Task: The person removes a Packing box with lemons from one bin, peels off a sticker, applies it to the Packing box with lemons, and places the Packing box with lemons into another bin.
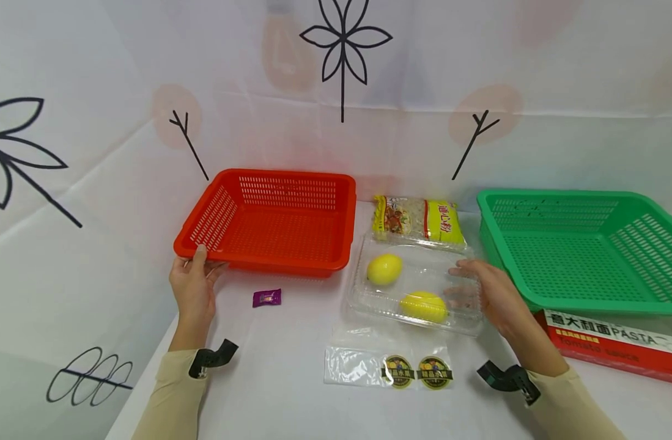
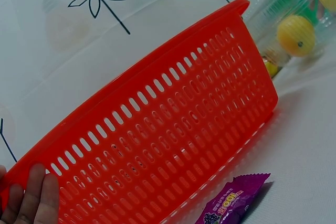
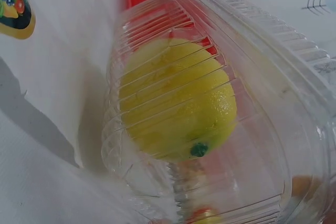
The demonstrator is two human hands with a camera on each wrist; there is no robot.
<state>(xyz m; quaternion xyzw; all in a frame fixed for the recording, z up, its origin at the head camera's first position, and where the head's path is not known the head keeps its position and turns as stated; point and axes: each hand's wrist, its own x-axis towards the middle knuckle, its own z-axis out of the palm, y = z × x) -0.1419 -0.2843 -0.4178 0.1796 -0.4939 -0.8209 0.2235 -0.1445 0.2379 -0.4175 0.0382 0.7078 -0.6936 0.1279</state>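
In the head view, your left hand (image 1: 195,287), left of centre, pinches the red basket (image 1: 280,265) by its lower-left rim. Your right hand (image 1: 499,297), right of centre, holds the right end of the clear container (image 1: 363,304), which bears two lemons (image 1: 384,269) mid-frame.

Green basket (image 1: 600,304) runs off the right edge of the head view, same with the pasta box (image 1: 616,345) at lower right. Right hand's (image 1: 498,296) fingertips look hazy through the clear container (image 1: 418,269). Left wrist cam chops the left hand (image 2: 31,198) at lower left and the purple candy (image 2: 231,203) along the bottom, and the upper right is blurry.
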